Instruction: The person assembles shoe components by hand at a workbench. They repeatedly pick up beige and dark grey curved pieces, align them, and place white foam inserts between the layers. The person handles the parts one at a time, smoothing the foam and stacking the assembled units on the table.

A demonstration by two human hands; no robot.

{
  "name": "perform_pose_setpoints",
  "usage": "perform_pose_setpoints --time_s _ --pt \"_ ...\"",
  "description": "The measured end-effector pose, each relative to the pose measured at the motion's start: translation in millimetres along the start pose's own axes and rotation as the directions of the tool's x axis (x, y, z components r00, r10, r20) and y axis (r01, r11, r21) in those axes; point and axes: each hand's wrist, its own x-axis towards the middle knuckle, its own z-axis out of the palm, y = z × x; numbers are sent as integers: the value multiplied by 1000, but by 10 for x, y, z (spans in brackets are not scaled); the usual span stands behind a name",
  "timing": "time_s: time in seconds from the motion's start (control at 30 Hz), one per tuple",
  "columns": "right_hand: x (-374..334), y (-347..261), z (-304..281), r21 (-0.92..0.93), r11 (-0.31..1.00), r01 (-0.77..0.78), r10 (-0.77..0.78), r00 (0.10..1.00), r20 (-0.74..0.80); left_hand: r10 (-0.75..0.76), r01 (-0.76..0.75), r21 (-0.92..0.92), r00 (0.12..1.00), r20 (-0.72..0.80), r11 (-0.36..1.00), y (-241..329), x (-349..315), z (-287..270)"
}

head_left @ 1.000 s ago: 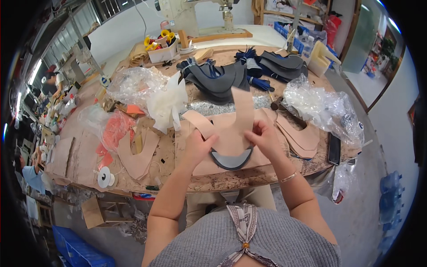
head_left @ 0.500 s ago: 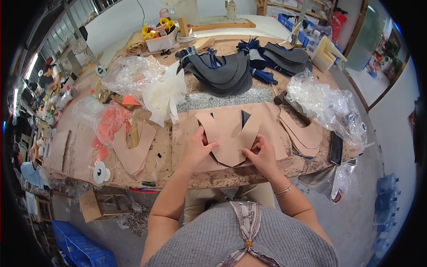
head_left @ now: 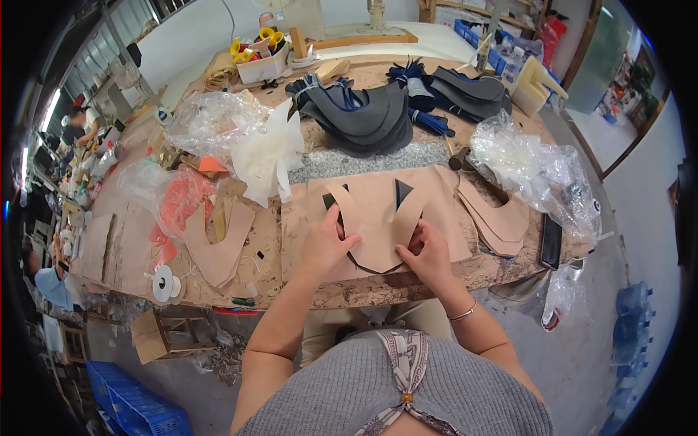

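Left hand (head_left: 329,243) and right hand (head_left: 427,251) each grasping one side of pale-tan flat U-shaped piece (head_left: 379,243), thumbs on top; tilted up second ago, now lowered over dark flat piece (head_left: 403,192) on tan sheet (head_left: 448,218).

Grey ribbed top (head_left: 472,374), patterned scarf tie (head_left: 405,356), round amber bead (head_left: 407,398), thin right-wrist bracelet (head_left: 463,312), beige trousers (head_left: 423,320).

The tan U-shaped piece (head_left: 375,242) looks smooth and matt, the clear plastic wrapping (head_left: 534,171) glossy and crinkled.
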Motion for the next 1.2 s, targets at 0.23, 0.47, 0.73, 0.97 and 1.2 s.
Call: perform_pose_setpoints --time_s 0.23,0.47,0.73,0.97,1.2 --pt "-69 -418 28 -500 757 421 -483 876 6 219 -217 -122 976 6 969 -226 206 13" --pt "132 -375 277 -170 715 679 -514 674 530 -38 109 -329 976 214 938 -263 951 -329" --pt "192 -327 335 -141 724 675 -495 651 575 64 -54 -59 979 193 997 -507 1340 -225" --pt "182 -524 292 -245 644 725 -500 641 582 22 -29 61 993 115 998 -400 1333 -181" --pt "184 -466 332 -228 626 746 -589 643 489 394 -282 499 909 -132 819 4 847 -33"
